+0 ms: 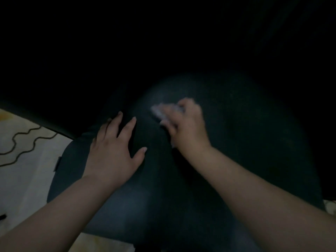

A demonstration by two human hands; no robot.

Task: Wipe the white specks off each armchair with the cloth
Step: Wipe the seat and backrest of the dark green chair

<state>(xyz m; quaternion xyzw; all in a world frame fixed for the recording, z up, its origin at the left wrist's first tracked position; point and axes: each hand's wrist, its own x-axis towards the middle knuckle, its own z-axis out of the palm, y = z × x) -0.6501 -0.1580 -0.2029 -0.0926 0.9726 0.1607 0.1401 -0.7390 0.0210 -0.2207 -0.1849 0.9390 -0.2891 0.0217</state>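
Observation:
A dark armchair [245, 128] fills the middle and right of the dim head view, its rounded surface faintly lit. My right hand [187, 128] grips a pale cloth [160, 110] and presses it on the chair's surface; hand and cloth are blurred. My left hand [112, 150] rests flat on the chair to the left of the cloth, fingers spread and straight. No white specks can be made out in this light.
A pale patterned floor [21, 160] with dark wavy lines shows at the left, below the chair's edge. A strip of the same floor [101, 242] appears at the bottom. The upper half of the view is black.

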